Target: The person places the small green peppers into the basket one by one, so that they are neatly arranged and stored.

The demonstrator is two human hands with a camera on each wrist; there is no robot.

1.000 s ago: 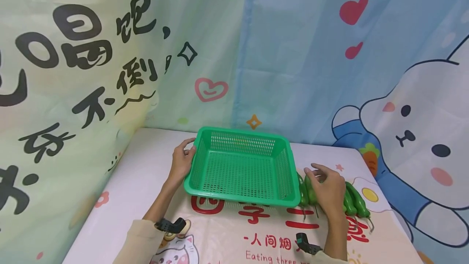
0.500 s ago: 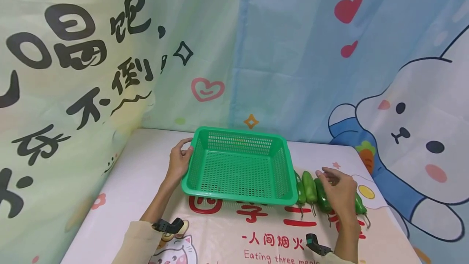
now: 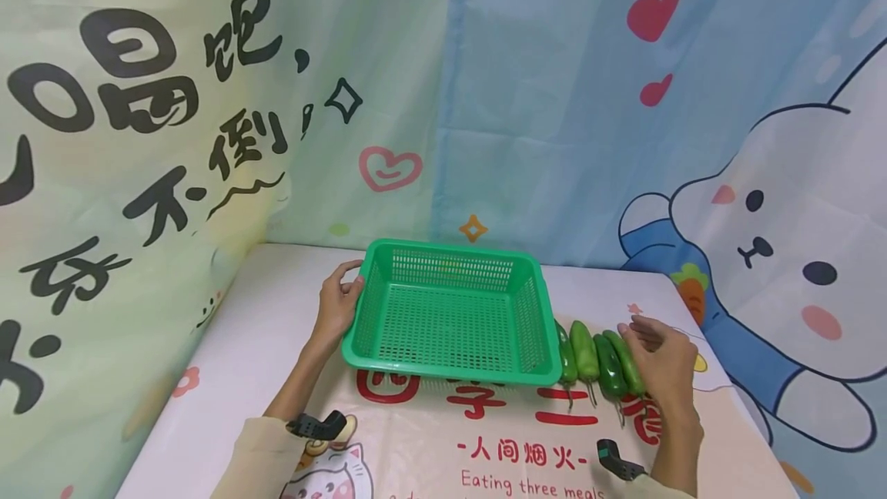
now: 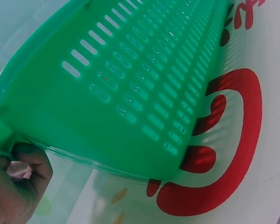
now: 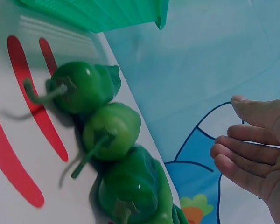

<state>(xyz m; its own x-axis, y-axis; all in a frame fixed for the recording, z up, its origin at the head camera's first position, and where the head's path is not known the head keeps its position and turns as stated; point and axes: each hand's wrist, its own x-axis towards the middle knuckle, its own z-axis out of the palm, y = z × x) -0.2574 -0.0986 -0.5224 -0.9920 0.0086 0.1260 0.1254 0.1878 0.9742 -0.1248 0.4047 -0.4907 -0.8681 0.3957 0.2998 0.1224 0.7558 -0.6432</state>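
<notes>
Nearest my viewpoint, I observe a smooth, pale table sheet [image 3: 416, 449] with red characters. Next, the right hand [image 3: 667, 366], thumb apart from loosely bent fingers, is near glossy, tapered green peppers with thin stems [image 3: 610, 368], lying in a row just right of the rectangular, slotted green plastic basket [image 3: 450, 373]. The left hand [image 3: 336, 309] grips its left rim. Behind hangs creased, pale-blue printed fabric [image 3: 527, 106].

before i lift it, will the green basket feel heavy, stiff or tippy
The green basket is probably light for its size, since its walls and floor are full of openings. It may flex a little, as the slotted wall looks thin in the left wrist view. Its broad, flat floor suggests tipping is unlikely if pushed.
</notes>
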